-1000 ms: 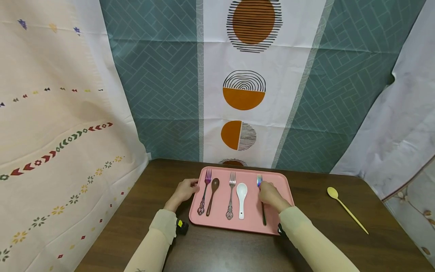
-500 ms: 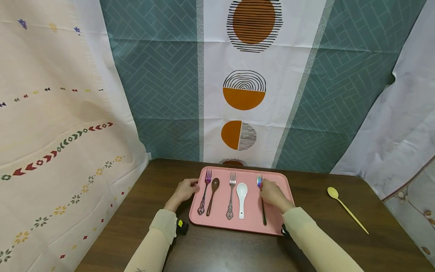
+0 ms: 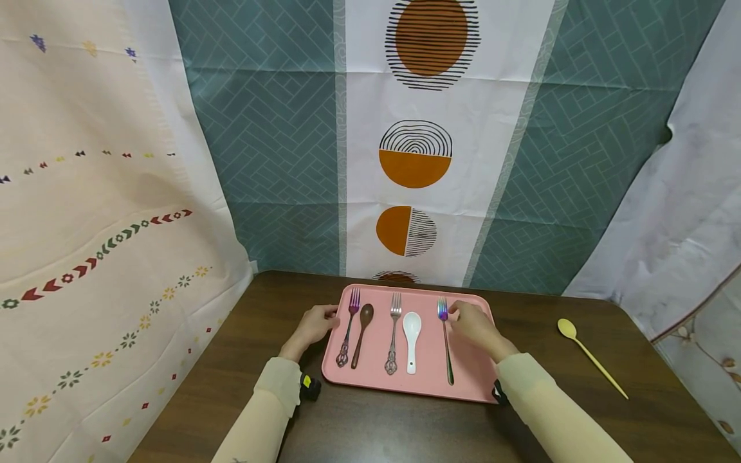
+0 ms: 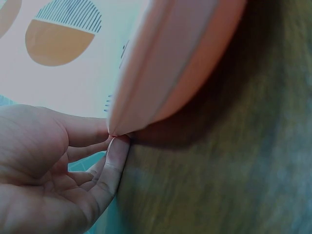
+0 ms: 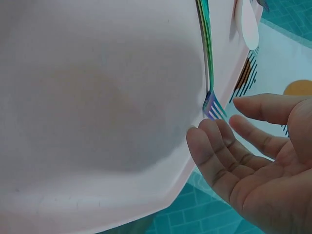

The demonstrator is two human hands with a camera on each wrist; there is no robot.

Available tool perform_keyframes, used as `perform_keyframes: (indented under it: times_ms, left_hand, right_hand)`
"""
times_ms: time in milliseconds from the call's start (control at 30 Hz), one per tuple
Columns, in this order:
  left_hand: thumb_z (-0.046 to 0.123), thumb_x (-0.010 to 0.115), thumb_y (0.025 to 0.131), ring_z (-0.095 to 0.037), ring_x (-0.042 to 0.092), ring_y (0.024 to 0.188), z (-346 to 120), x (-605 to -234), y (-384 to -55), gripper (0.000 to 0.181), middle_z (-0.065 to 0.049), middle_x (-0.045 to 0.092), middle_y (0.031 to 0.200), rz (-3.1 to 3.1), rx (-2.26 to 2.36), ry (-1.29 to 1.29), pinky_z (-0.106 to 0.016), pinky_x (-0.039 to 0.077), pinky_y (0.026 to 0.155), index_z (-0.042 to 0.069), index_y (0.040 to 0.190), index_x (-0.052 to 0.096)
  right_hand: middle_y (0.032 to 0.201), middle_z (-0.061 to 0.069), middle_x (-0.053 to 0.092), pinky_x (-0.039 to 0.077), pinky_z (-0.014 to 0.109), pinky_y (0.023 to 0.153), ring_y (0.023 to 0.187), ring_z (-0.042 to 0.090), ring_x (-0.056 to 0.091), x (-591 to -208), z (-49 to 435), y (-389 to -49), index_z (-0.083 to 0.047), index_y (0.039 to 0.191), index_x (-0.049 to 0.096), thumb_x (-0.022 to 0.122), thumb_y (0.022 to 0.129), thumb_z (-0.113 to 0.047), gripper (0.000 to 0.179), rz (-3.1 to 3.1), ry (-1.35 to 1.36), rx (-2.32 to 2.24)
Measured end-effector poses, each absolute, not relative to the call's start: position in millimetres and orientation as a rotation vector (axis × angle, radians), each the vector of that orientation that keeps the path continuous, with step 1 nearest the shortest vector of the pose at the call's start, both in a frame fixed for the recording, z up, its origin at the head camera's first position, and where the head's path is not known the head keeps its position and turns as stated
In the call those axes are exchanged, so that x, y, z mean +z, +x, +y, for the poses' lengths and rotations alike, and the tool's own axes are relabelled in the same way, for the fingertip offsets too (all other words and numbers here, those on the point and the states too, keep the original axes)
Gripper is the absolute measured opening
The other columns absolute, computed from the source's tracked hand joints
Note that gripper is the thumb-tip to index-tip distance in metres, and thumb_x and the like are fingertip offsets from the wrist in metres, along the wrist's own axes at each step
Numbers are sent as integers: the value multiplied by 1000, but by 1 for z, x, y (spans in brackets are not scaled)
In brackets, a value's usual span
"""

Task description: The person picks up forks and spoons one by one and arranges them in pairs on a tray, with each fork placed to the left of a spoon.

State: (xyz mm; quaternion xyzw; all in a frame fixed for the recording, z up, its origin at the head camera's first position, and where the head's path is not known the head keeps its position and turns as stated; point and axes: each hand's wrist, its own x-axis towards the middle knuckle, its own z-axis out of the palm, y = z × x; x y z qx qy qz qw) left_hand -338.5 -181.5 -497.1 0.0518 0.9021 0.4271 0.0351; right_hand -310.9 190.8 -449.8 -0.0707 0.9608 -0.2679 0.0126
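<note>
A pink tray point(image 3: 428, 381) lies on the table and bears several pieces of cutlery. My left hand point(image 3: 315, 323) pinches its left rim between thumb and finger, as the left wrist view shows. Just right of a rainbow-coloured fork point(image 3: 446, 341) is my right hand point(image 3: 475, 326), its fingers loosely bent and holding nothing. In the right wrist view the fork point(image 5: 210, 73) lies flat on the tray, close to the fingertips. Further left on the tray are a white spoon point(image 3: 411, 331), a silver fork point(image 3: 393, 331), a brown spoon point(image 3: 363, 325) and a purple-headed fork point(image 3: 350, 325).
A yellow long-handled spoon point(image 3: 590, 354) lies on the dark wooden table point(image 3: 538, 334), right of the tray. Patterned cloth point(image 3: 278, 141) hangs behind the table's far edge, and more cloth point(image 3: 116, 257) hangs along the left side.
My right hand has let go of the rainbow-coloured fork and shifted right, uncovering its neck. The fork stays in place. My left hand and the tray have not visibly moved.
</note>
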Motion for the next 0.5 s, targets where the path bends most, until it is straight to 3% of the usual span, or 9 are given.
perform_keyframes:
  times_ms: [133,333,500]
  left_hand:
    - [10,65,101,-25,60,95,-182,-497,-338,43,-10,67,104,2776,1314,166,-45,55,92,-3,142,61]
    - [9,65,100,-25,60,94,-183,-497,-340,43,-10,66,103,2770,1324,186,-44,55,91,-4,141,61]
    - [9,64,100,-25,60,95,-184,-497,-341,43,-11,67,104,2771,1325,180,-45,55,93,-3,141,61]
  right_hand:
    - [82,10,63,48,34,63,70,20,56,-449,197,-312,9,119,64,64,93,2,27,2973,-281,-895]
    - [98,18,65,51,40,70,84,28,60,-449,212,-315,10,117,66,64,91,5,26,3006,-295,-910]
    - [95,18,63,51,41,69,81,29,59,-448,225,-316,8,118,65,63,91,3,27,3020,-249,-880]
